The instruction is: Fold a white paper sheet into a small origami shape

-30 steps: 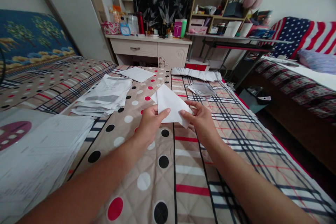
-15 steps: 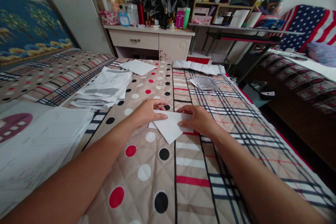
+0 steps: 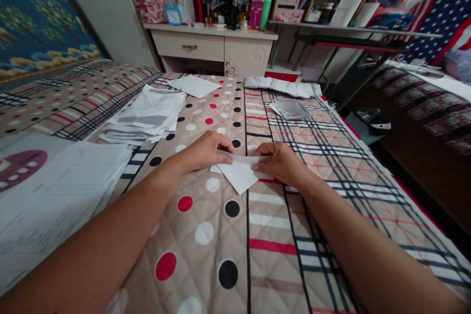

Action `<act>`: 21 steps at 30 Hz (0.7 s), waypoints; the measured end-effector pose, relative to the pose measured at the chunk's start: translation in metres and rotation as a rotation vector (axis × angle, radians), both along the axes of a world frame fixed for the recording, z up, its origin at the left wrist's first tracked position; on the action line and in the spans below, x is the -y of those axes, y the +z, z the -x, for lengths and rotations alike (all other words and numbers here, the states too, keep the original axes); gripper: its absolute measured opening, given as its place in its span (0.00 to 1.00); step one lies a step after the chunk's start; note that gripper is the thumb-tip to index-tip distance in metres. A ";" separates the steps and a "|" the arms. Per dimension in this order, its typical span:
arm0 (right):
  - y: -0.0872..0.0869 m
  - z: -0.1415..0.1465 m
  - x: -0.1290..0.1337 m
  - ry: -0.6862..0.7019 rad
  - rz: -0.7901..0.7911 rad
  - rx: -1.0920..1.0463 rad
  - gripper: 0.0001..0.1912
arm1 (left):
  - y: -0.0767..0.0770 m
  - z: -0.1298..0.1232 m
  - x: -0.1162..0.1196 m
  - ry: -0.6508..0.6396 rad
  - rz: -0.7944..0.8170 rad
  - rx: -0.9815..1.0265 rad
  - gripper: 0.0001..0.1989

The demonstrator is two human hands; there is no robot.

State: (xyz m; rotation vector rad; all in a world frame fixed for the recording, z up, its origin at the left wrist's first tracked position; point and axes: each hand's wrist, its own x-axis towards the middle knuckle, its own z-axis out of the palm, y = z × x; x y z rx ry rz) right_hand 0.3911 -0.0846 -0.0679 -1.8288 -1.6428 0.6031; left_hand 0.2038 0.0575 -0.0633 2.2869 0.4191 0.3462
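Note:
A folded sheet of white paper lies on the patterned bedspread, its triangular flap pointing toward me. My left hand pinches the upper left edge between thumb and fingers. At the upper right edge, my right hand grips the paper the same way, thumb on top. Between the two hands the top edge is lifted and curls over a little. The fingers hide both ends of that edge.
To the left lie a stack of papers and a larger pile of printed sheets. Farther off are a white sheet, a silvery pouch and a crumpled white strip. A dresser stands beyond the bed.
Both hands have rolled the paper's top edge over, and the flap shows shorter. The camera view has tilted slightly.

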 end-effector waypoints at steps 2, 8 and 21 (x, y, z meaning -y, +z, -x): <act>0.002 0.001 0.000 0.031 -0.022 0.006 0.04 | 0.001 0.002 -0.002 -0.037 -0.002 -0.005 0.06; 0.007 0.003 0.000 0.133 -0.068 0.078 0.09 | 0.006 0.004 -0.001 -0.107 -0.061 -0.024 0.07; 0.022 -0.005 0.007 0.296 -0.029 0.280 0.14 | 0.015 0.007 0.006 -0.166 -0.261 -0.079 0.13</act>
